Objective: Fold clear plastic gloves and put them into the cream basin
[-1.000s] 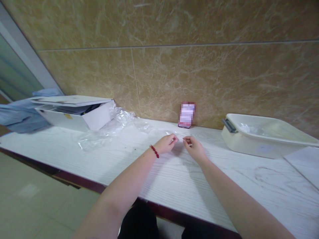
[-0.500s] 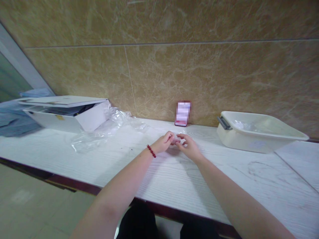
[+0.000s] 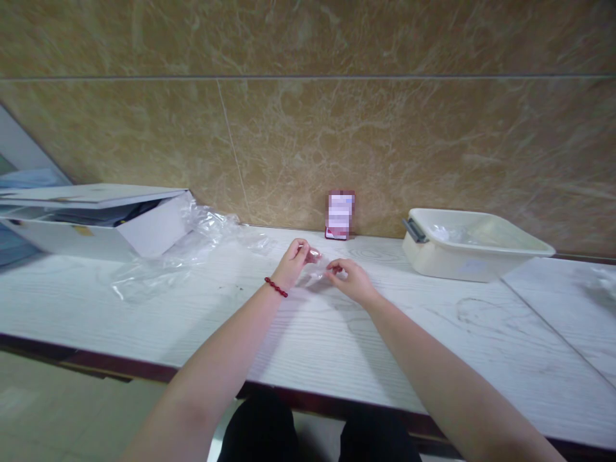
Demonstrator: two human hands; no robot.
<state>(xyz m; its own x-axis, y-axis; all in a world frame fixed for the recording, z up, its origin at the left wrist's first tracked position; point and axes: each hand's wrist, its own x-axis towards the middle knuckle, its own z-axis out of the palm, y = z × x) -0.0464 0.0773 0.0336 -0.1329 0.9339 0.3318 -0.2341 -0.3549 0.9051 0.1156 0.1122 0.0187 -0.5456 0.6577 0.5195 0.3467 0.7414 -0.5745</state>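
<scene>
My left hand (image 3: 293,262), with a red bead bracelet (image 3: 276,287) at the wrist, pinches one end of a small clear plastic bag (image 3: 315,268) just above the white table (image 3: 337,346). On the other side, my right hand (image 3: 350,279) pinches the same bag. The two hands are close together, the bag crumpled between them. What the bag holds is too small and clear to tell.
A white box (image 3: 91,221) with a half-lifted lid stands at the left, loose clear plastic film (image 3: 183,253) beside it. A small blurred card (image 3: 341,215) leans on the marble wall. At the right sits a cream tub (image 3: 474,245) with a grey handle.
My hands came together from slightly apart and now both hold the small clear bag, the left one raised a little. The view has swung to the right.
</scene>
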